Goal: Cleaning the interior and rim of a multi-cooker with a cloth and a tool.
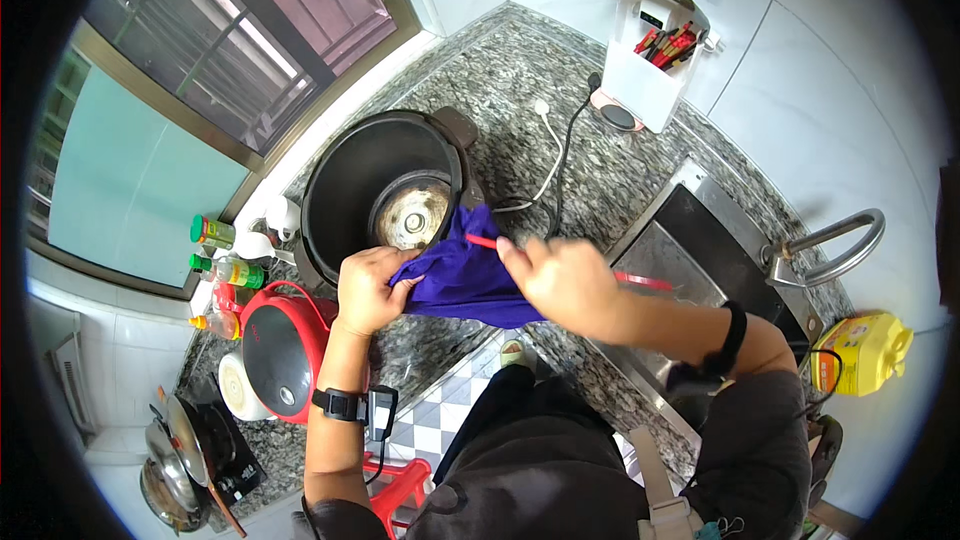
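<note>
My left hand [373,290] grips one end of a purple cloth [466,281] at the near rim of a dark cooker pot body [405,195]. The pot stands open, with a stained round metal heating plate [412,217] at its bottom. My right hand [566,281] is closed around a thin red stick-like tool [643,281], whose other end [480,241] shows past my thumb over the cloth. The cloth's upper part lies against the pot's right side. Whether my right fingers also hold the cloth cannot be told.
A red and black cooker lid [279,356] and bottles [238,271] lie left. Pans [176,457] stand lower left. Cables [559,165] cross the granite counter [517,67]. At right are a sink with a tap [832,247], a yellow jug [859,352] and a white utensil box [645,67].
</note>
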Available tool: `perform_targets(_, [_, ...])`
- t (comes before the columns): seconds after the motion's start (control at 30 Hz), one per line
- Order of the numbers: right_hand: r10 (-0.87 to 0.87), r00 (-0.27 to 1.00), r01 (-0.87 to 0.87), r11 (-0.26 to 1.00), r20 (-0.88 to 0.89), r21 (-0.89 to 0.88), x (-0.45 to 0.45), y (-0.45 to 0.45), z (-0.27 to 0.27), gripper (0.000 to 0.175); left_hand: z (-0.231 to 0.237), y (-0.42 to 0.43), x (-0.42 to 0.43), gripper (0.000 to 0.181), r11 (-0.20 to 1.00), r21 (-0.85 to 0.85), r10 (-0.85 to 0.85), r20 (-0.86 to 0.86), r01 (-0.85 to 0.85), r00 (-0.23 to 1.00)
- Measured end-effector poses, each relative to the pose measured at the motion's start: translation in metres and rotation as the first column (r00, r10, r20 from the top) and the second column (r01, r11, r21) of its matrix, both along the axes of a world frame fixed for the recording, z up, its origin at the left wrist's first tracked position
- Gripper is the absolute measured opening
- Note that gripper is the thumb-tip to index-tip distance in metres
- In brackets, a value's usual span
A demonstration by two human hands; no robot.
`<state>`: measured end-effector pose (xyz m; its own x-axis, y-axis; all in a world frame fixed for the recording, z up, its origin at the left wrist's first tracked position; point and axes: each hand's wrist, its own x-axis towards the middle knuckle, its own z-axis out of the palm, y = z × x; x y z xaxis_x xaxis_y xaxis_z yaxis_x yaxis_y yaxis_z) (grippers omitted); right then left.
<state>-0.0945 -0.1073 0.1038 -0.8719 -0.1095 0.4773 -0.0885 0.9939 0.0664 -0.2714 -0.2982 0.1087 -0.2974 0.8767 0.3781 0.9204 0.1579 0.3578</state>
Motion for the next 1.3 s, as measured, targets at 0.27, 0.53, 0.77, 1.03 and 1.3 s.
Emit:
perform_targets(0.27, [0.01, 1.0, -0.009, 0.998, 0.017, -0.054, -0.023, 0.03, 0.013, 0.018, 0.0, -0.011, -0.014, 0.019, 0.998, 0.02, -0.062, 0.001, 0.062, 0.998])
perform_targets(0.53, [-0.069, 0.997, 0.065, 0.995, 0.041, 0.074, -0.053, 0.045, 0.027, 0.015, 0.003, -0.011, -0.008, 0.021, 1.0, 0.018, 0.0, -0.057, 0.001, 0.998])
perform_targets(0.77, [-0.015, 1.0, 0.012, 0.995, 0.023, 0.094, -0.026, -0.005, 0.015, 0.018, -0.009, 0.026, 0.052, 0.045, 0.92, 0.107, 0.378, 0.019, -0.378, 0.926])
perform_targets(1.03, [-0.215, 0.972, 0.222, 0.973, -0.092, 0.07, -0.051, 0.018, 0.009, 0.009, -0.004, 0.065, 0.049, 0.042, 0.819, 0.003, 0.573, -0.049, -0.573, 0.818])
perform_targets(1.3, [-0.403, 0.893, 0.431, 0.894, -0.202, 0.121, -0.073, -0.002, -0.009, 0.015, 0.007, 0.073, 0.016, 0.044, 0.869, -0.214, 0.492, 0.283, -0.446, 0.823])
